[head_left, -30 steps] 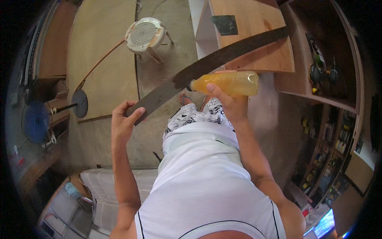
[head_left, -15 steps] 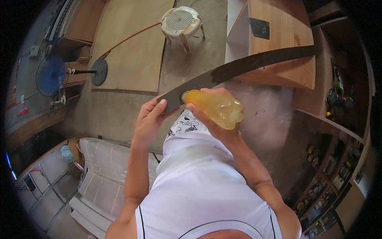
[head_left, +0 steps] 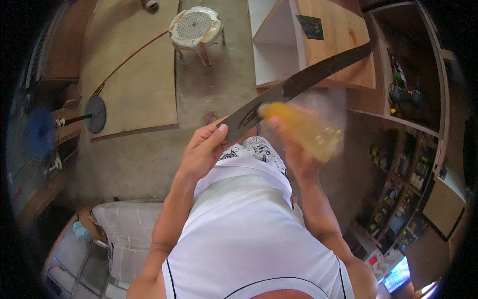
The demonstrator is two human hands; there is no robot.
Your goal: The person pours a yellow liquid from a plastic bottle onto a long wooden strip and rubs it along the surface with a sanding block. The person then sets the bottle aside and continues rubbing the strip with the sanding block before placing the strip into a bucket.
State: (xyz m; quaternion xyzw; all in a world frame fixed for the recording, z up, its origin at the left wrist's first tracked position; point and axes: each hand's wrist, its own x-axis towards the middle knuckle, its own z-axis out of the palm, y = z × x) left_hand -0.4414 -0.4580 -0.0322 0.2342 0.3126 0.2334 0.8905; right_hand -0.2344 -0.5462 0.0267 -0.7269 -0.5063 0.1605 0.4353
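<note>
My left hand [head_left: 203, 148] pinches the near end of a long, thin dark brown strip [head_left: 311, 77], thumb on top. The strip reaches up and to the right, bending in this wide view. In my right hand [head_left: 298, 149] is a clear plastic bottle [head_left: 313, 130] of yellowish liquid, blurred by motion. It is tipped so that its narrow mouth points left, at or just over the strip's face. Dark, wet-looking looped lines mark the strip beside the mouth, and a darker patch lies farther along it.
A worn white round stool [head_left: 194, 27] stands ahead, beside a large flat board [head_left: 134, 74]. A fan [head_left: 37, 132] is at the left. Wooden cabinet boxes [head_left: 333, 42] stand ahead right, partly behind the strip. Cluttered shelves [head_left: 398, 184] line the right; a wrapped pale seat-like piece [head_left: 127, 224] is behind left.
Looped wet lines now show on the strip near the bottle's mouth. The bottle has shifted right and blurs. The whole view has turned, and surrounding things sit farther left.
</note>
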